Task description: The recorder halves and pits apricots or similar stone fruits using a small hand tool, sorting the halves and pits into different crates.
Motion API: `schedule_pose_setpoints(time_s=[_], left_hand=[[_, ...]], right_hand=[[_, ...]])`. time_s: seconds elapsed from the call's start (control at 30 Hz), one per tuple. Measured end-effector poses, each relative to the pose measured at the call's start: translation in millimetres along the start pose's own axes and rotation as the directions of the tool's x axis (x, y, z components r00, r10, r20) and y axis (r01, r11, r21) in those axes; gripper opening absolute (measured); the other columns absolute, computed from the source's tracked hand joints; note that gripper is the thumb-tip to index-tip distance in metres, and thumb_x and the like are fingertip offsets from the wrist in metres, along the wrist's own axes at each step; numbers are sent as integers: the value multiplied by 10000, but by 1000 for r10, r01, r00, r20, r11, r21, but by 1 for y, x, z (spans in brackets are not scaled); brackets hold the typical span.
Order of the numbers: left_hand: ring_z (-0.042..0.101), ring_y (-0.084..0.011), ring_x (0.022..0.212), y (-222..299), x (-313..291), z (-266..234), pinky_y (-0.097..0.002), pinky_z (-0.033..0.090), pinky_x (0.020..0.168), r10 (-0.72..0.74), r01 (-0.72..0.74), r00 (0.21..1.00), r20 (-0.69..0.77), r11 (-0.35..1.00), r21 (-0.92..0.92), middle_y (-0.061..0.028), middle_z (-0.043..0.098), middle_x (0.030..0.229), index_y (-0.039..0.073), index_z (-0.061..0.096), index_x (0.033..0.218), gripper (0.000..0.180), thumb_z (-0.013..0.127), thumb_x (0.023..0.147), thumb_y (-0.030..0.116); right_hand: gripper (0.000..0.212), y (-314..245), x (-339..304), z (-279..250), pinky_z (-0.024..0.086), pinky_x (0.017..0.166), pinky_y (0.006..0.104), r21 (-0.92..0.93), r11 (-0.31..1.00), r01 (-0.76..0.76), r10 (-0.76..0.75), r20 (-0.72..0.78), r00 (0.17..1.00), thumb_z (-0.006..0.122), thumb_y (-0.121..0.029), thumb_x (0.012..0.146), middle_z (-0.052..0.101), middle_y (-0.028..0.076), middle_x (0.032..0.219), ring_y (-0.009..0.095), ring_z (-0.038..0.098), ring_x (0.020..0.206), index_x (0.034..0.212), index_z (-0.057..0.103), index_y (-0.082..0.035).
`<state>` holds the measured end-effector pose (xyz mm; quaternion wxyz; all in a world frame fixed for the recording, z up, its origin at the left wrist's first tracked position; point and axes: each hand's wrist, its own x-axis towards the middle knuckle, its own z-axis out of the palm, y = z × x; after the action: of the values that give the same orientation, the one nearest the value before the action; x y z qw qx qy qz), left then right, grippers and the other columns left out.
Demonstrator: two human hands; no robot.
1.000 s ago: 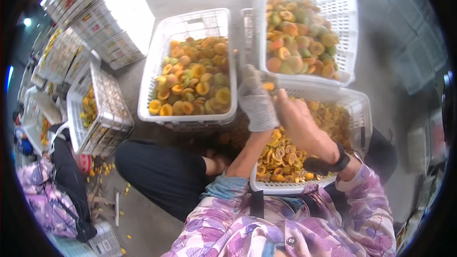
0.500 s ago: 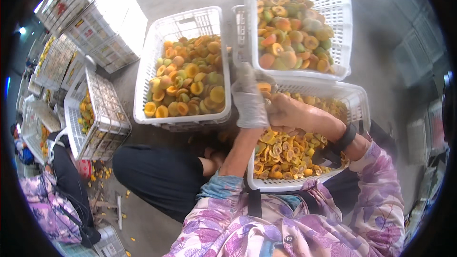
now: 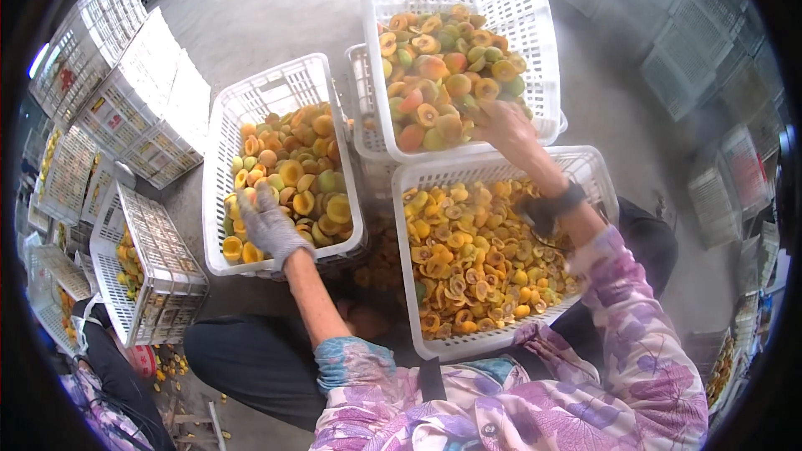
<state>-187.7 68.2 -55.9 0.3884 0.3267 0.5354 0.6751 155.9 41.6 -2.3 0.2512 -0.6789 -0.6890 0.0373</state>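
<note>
My left hand, in a pale knitted glove, is open with fingers spread over the apricot halves in the left white crate. Farther off on the right, my bare right hand reaches into the upper white crate. Its fingertips are at the green and orange apricots, some of them cut; blur hides whether they grip one. In front of me, a lower crate holds small yellow apricot pieces, several with brown centres. A dark band circles my right wrist.
Tall stacks of white crates stand at the left, and more crates are at the far right. A tilted crate with fruit is beside another person's dark-clad leg. Fruit scraps lie on the floor there.
My hands were together above the lower crate; they have parted. The gloved left hand has moved left over the left crate, the right hand forward into the upper crate. The view has shifted.
</note>
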Motion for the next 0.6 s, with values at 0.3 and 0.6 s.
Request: schedule_pose_setpoints(time_s=[0.3,0.6], left_hand=[[626,-263,1064,2,-72,73,-400,538,903,-385,665,717,580,626,-407,-153,621,1177,-6,522,1260,509,467,994,425],[576,-247,1103,31,-112,102,-392,545,886,-465,851,525,713,277,-446,-135,545,1248,49,476,1276,439,427,1017,400]], right_hand=[[421,-28,1,19,451,683,375,361,932,-39,40,2,999,720,-100,712,617,92,922,249,574,811,1089,560,-2],[451,-100,-47,-21,489,836,288,729,672,-131,-12,188,982,654,37,752,629,52,1029,165,604,917,1193,563,8]])
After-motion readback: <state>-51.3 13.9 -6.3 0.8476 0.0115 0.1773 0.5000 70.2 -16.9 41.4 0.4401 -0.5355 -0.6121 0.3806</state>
